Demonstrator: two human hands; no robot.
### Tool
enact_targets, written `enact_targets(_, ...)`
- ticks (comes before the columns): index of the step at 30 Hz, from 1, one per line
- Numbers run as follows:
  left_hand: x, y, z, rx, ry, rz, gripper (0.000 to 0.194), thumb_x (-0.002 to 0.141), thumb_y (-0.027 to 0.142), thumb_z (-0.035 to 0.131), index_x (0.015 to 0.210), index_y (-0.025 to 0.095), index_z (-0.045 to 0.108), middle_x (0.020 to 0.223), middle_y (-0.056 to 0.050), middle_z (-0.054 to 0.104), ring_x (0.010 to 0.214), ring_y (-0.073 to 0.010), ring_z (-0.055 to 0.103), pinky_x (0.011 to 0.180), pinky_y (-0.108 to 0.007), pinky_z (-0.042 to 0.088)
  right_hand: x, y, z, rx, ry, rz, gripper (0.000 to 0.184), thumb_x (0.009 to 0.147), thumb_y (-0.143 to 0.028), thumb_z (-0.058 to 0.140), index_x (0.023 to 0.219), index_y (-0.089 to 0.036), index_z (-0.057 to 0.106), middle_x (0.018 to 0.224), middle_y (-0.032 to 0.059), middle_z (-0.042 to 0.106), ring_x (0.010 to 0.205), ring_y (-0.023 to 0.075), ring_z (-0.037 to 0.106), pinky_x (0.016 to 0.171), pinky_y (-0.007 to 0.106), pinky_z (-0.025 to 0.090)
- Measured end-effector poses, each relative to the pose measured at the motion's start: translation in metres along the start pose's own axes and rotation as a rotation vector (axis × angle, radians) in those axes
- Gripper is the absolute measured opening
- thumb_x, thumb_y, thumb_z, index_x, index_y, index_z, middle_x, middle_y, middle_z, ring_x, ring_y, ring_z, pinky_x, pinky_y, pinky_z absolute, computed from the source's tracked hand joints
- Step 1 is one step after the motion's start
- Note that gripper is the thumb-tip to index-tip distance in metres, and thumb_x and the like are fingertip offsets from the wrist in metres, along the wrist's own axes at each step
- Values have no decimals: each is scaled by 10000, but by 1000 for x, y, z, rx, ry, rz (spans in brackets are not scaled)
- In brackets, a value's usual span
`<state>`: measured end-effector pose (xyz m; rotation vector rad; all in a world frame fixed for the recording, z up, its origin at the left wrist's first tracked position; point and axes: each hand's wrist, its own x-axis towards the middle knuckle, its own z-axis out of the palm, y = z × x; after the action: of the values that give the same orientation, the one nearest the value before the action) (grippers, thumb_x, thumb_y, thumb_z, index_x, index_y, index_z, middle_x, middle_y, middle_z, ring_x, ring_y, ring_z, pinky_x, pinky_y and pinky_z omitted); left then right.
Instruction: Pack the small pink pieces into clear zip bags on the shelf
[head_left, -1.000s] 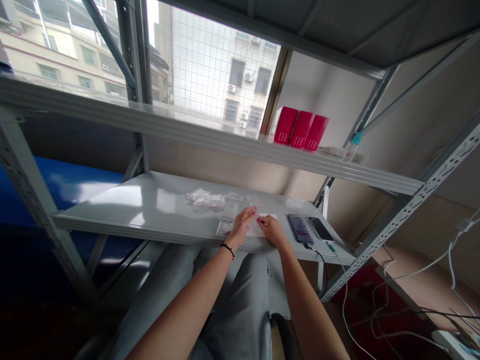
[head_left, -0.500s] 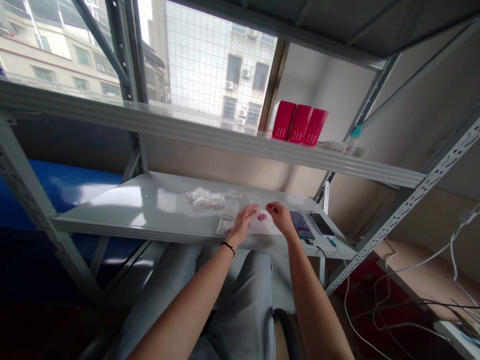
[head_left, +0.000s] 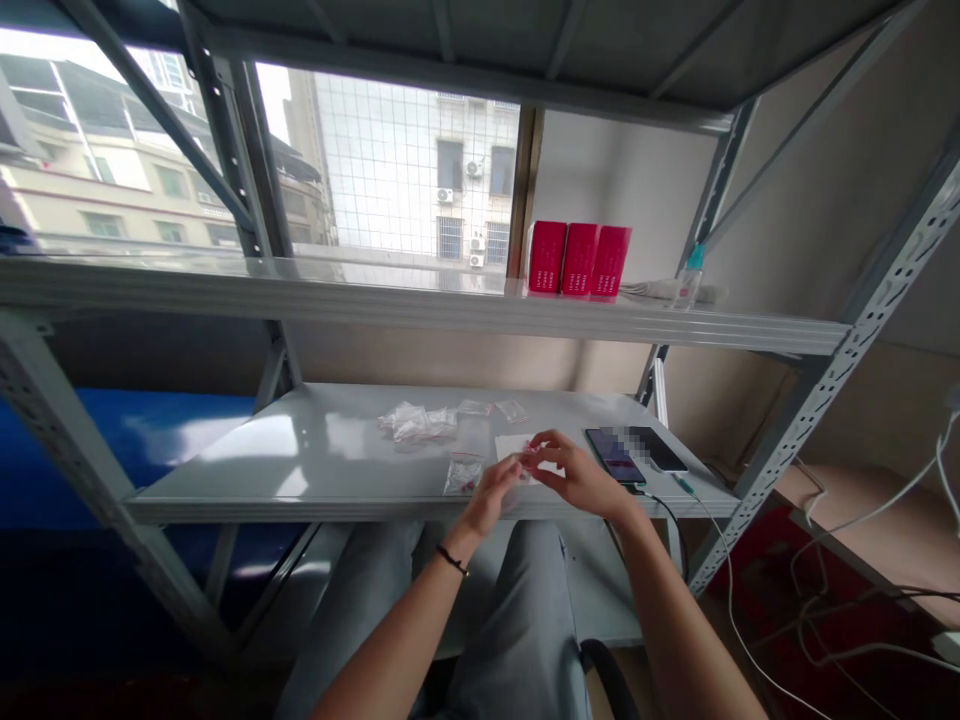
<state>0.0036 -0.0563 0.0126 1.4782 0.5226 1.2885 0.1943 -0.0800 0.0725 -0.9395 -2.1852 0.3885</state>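
Observation:
My left hand (head_left: 495,490) and my right hand (head_left: 581,475) meet just above the front edge of the grey metal shelf (head_left: 300,460). Both pinch a small clear plastic bag with pink bits (head_left: 528,457) between them. Another small clear bag (head_left: 463,472) lies flat on the shelf, just left of my left hand. A white sheet of paper (head_left: 514,443) lies under the hands. Behind it sits a heap of small clear bags (head_left: 416,420).
Two phones (head_left: 634,453) lie at the shelf's right end, with cables running down to the right. Three red boxes (head_left: 577,259) and a small bottle (head_left: 686,280) stand on the upper shelf. Slanted metal posts frame both sides. My knees are under the shelf.
Both hands have lifted off the shelf and drawn toward me, now holding a small bag between them. The camera has tilted up a little.

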Motion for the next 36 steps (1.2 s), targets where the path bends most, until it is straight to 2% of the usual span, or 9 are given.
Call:
enact_targets(2, -26, 16, -11, 254, -99, 38, 377, 970, 516, 580, 1081, 217, 780, 1126, -92, 762, 1112, -282, 659, 1010, -369, 468, -24, -17, 17, 34, 18, 29, 180, 998, -280, 599, 1041, -239, 769, 1195, 102, 625, 1071, 231, 641, 976, 369, 499)
enact_targets(6, -89, 30, -46, 622, -123, 48, 319, 996, 442, 570, 867, 225, 764, 896, -70, 739, 891, -235, 676, 856, -319, 508, -57, -42, 79, 183, 22, 130, 157, 991, -254, 597, 937, -231, 742, 978, 55, 669, 877, 196, 645, 811, 305, 496)
enact_targets(11, -160, 24, -86, 683, -88, -56, 371, 1024, 437, 522, 814, 231, 749, 831, -51, 724, 797, -201, 672, 753, -276, 511, -77, -45, 162, 481, 4, 277, 169, 917, -302, 678, 1069, -240, 716, 908, 16, 693, 828, 191, 622, 743, 286, 469)
enact_targets(15, -177, 22, -94, 731, -88, -89, 448, 1031, 475, 489, 750, 226, 733, 764, -43, 696, 743, -191, 651, 693, -276, 489, -88, -37, 200, 562, 40, 394, 304, 930, -487, 647, 843, -206, 722, 751, 15, 651, 723, 180, 571, 659, 282, 426)
enact_targets(18, -170, 16, -91, 795, -102, -53, 495, 1028, 468, 487, 650, 213, 680, 691, -37, 645, 703, -185, 611, 656, -283, 453, -92, -28, 210, 556, 99, 483, 396, 909, -573, 643, 791, -197, 679, 665, -1, 586, 648, 164, 520, 599, 271, 383)
enact_targets(23, -161, -2, -86, 853, -99, -21, 490, 1040, 407, 466, 634, 211, 660, 664, -35, 639, 714, -192, 603, 681, -299, 430, -86, -11, 207, 264, 97, 416, 346, 927, -472, 616, 712, -201, 623, 704, 17, 600, 691, 175, 525, 652, 291, 377)
enact_targets(29, -164, -5, -88, 864, 10, -51, 449, 1031, 389, 470, 667, 213, 666, 690, -33, 636, 707, -197, 615, 667, -298, 425, -89, 13, 187, 396, 164, 493, 308, 906, -521, 603, 825, -226, 638, 736, 12, 597, 706, 194, 548, 675, 307, 437)
enact_targets(33, -169, -3, -85, 848, -36, -91, 411, 1025, 380, 482, 717, 212, 695, 734, -38, 663, 744, -197, 633, 689, -286, 444, -92, -1, 179, 539, 58, 373, 346, 883, -482, 693, 1149, -262, 670, 1064, 49, 666, 927, 220, 620, 809, 323, 484)
enact_targets(36, -173, -5, -79, 833, -73, -104, 409, 1025, 392, 484, 722, 214, 693, 748, -36, 675, 762, -197, 637, 718, -285, 459, -90, -19, 187, 512, -55, 300, 265, 939, -465, 647, 903, -212, 714, 917, 41, 667, 867, 208, 614, 778, 310, 463)
